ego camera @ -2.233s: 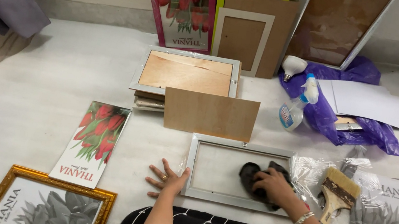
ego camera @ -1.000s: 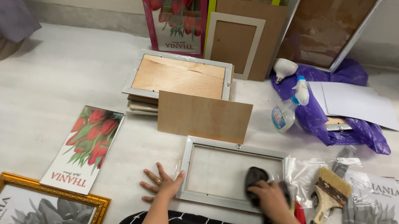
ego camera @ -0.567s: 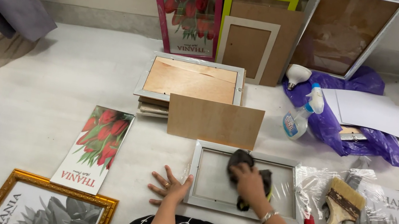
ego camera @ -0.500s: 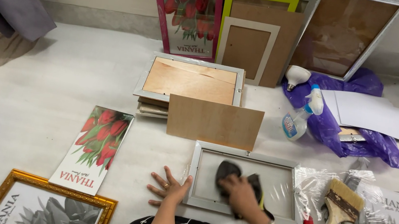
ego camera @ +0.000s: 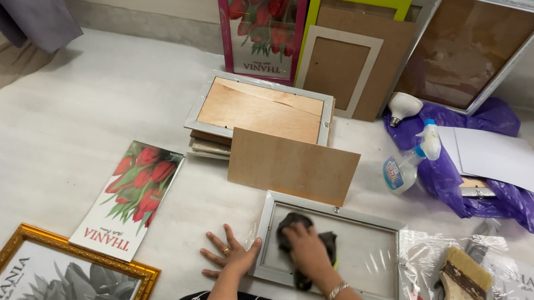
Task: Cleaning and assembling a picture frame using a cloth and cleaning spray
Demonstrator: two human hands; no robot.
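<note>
Head view, lower centre: right hand (ego camera: 305,249), fingers clamped on dark cloth (ego camera: 294,227), has slid leftward across grey frame (ego camera: 329,254); left hand (ego camera: 232,255), fingers splayed, steadies its edge.

Two tall red-tulip prints: pink-framed (ego camera: 260,19) at 12 o'clock, unframed (ego camera: 129,197) at 9. One flat-bristle wooden paintbrush (ego camera: 460,290) at 3. One clear spray bottle (ego camera: 408,167) at 2.

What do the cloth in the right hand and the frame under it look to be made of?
Cloth: dark, soft fabric, bunched into folds under the right hand. Frame: pale grey moulding with a matte look, wood or plastic, unclear; its pane looks clear, glass or acrylic.
</note>
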